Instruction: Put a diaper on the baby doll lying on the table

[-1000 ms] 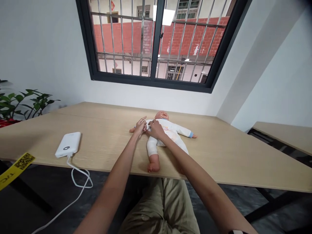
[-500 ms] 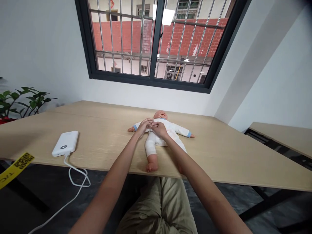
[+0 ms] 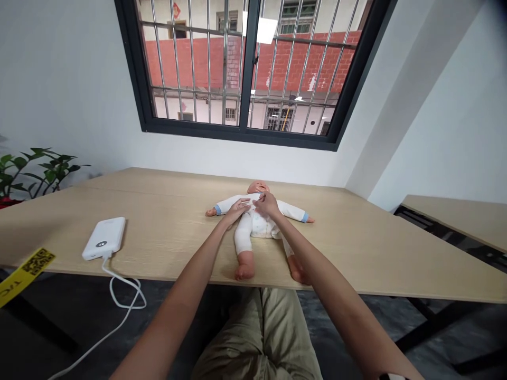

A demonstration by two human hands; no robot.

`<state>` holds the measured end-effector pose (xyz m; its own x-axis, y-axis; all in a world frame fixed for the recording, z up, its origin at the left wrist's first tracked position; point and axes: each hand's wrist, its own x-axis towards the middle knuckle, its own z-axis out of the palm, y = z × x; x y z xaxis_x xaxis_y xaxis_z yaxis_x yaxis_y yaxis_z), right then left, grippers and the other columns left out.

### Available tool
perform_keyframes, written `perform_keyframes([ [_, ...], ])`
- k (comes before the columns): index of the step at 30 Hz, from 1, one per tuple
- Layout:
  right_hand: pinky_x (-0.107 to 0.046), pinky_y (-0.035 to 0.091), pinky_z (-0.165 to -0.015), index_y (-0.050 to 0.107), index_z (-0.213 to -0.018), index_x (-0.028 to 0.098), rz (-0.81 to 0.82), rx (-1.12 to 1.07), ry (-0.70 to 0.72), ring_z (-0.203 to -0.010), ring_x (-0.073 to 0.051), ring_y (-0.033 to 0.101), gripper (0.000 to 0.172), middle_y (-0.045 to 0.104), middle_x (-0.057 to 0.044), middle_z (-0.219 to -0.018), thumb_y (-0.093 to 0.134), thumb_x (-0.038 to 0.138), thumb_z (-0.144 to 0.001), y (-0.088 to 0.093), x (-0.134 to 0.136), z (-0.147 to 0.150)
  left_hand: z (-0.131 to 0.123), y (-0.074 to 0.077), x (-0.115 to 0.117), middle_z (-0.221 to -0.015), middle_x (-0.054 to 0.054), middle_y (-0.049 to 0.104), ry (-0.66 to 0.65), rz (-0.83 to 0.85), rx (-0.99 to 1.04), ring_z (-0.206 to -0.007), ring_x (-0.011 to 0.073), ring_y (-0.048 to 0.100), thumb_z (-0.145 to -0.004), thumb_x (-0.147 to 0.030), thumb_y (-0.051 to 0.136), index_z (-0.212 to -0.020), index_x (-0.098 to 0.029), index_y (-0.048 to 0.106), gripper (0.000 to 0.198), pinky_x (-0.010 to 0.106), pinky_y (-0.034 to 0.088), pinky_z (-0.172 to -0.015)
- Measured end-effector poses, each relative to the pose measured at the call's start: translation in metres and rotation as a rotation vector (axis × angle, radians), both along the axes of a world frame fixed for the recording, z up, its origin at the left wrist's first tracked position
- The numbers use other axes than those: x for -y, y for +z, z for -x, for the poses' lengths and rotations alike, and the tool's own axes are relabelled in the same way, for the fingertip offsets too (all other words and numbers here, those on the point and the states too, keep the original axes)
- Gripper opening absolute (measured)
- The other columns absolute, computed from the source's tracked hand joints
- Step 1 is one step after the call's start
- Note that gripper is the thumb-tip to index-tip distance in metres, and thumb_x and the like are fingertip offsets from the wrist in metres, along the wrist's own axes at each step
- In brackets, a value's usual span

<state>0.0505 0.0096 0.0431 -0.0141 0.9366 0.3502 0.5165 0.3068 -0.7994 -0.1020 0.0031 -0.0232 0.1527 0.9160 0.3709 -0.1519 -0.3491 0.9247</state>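
A baby doll [image 3: 258, 187] lies on its back on the table, head toward the window and arms spread wide. It wears a white outfit [image 3: 292, 210] with light blue cuffs, and a white diaper [image 3: 261, 227] shows between its legs. My left hand [image 3: 237, 209] rests at the side of the doll's chest, fingers stretched out. On the other side of the chest, my right hand [image 3: 268, 205] is closed in a pinch just below the neck, apparently on the outfit's front; the fingers partly hide the cloth. My right forearm covers part of one doll leg.
The wooden table [image 3: 166, 232] carries a white power bank [image 3: 105, 237] at left, its white cable [image 3: 132, 303] hanging off the front edge. A yellow tag [image 3: 27, 274] and a potted plant [image 3: 51, 169] are farther left. A barred window [image 3: 245, 132] faces me.
My right hand has moved up and right, away from my left hand, toward the doll's neck. More of the diaper and one foot now show. The view has shifted slightly.
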Motion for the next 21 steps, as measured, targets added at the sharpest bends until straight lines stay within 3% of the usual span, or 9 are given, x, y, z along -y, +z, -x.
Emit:
perform_keyframes([
  [4, -0.024, 0.031, -0.059, 0.042, -0.066, 0.021, -0.080, 0.196, 0.029, -0.061, -0.012, 0.049, 0.024, 0.051, 0.007, -0.061, 0.065, 0.015, -0.066, 0.003, 0.003, -0.003, -0.002, -0.001, -0.005, -0.098, 0.005, 0.067, -0.028, -0.013, -0.036, -0.093, 0.0200, 0.062, -0.069, -0.040, 0.077, -0.104, -0.018, 0.064, 0.044, 0.032, 0.047, -0.087],
  [7, -0.024, 0.032, -0.059, 0.042, -0.068, 0.021, -0.061, 0.188, 0.050, -0.061, -0.012, 0.050, 0.022, 0.050, 0.007, -0.061, 0.063, 0.015, -0.067, 0.003, 0.005, -0.001, -0.006, -0.002, -0.009, -0.099, 0.005, 0.064, 0.012, -0.066, -0.081, -0.095, 0.0205, 0.059, -0.061, -0.036, 0.082, -0.093, -0.018, 0.063, 0.042, 0.032, 0.045, -0.089],
  [11, -0.024, 0.034, -0.060, 0.043, -0.071, 0.021, -0.010, 0.129, 0.064, -0.062, -0.012, 0.050, 0.022, 0.052, 0.007, -0.064, 0.065, 0.018, -0.066, 0.008, 0.005, 0.004, -0.009, -0.004, -0.012, -0.098, 0.004, 0.063, 0.027, -0.126, -0.122, -0.097, 0.0207, 0.057, -0.065, -0.038, 0.077, -0.095, -0.019, 0.060, 0.039, 0.032, 0.044, -0.090],
  [16, -0.024, 0.036, -0.062, 0.049, -0.079, 0.020, -0.019, 0.145, 0.013, -0.066, -0.013, 0.053, 0.023, 0.057, 0.005, -0.070, 0.068, 0.021, -0.065, 0.013, 0.004, 0.008, -0.005, -0.005, -0.012, -0.102, 0.005, 0.064, 0.051, -0.156, -0.142, -0.098, 0.0198, 0.057, -0.071, -0.029, 0.069, -0.095, -0.018, 0.061, 0.028, 0.029, 0.044, -0.091],
  [21, -0.026, 0.037, -0.062, 0.055, -0.085, 0.020, 0.025, 0.308, -0.103, -0.073, -0.017, 0.058, 0.023, 0.064, 0.000, -0.082, 0.071, 0.025, -0.069, 0.012, 0.007, 0.001, -0.003, -0.005, -0.012, -0.099, 0.006, 0.067, 0.058, -0.100, -0.208, -0.094, 0.0203, 0.060, -0.070, -0.018, 0.059, -0.091, -0.016, 0.064, 0.021, 0.031, 0.046, -0.089],
])
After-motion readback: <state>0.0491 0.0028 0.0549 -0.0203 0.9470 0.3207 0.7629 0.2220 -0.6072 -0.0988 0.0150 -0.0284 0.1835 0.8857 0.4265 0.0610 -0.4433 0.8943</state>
